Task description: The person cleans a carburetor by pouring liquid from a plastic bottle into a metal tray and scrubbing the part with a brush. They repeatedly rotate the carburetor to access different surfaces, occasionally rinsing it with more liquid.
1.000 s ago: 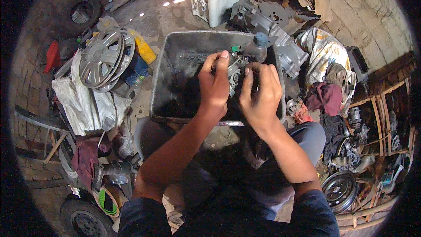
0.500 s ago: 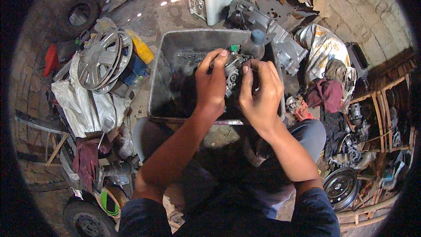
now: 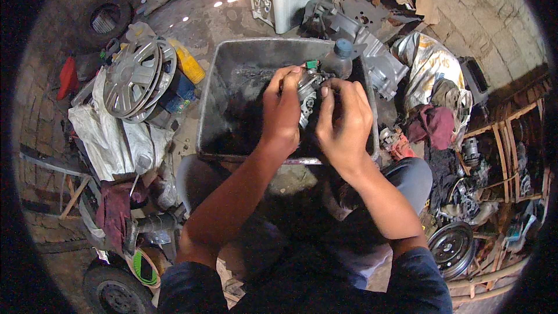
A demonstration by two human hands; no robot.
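A silver metal engine part with a green plastic piece at its far end is held over a dark rectangular tub. My left hand is closed around its left side, fingers curled over the far edge. My right hand is at its right side, with thumb and fingertips pinched together against it. Whatever lies between those fingertips is too small to make out. A clear bottle with a blue cap stands in the tub's far right corner, just beyond my right hand.
Silver wheel covers, a yellow container and a white sack lie left of the tub. Beyond it stands a white box-shaped container. A metal casing, a maroon cloth and a black wheel rim are at right.
Both hands stay at the engine part with nearly the same grip. The part has tilted slightly, and my right fingers have shifted a little against it.
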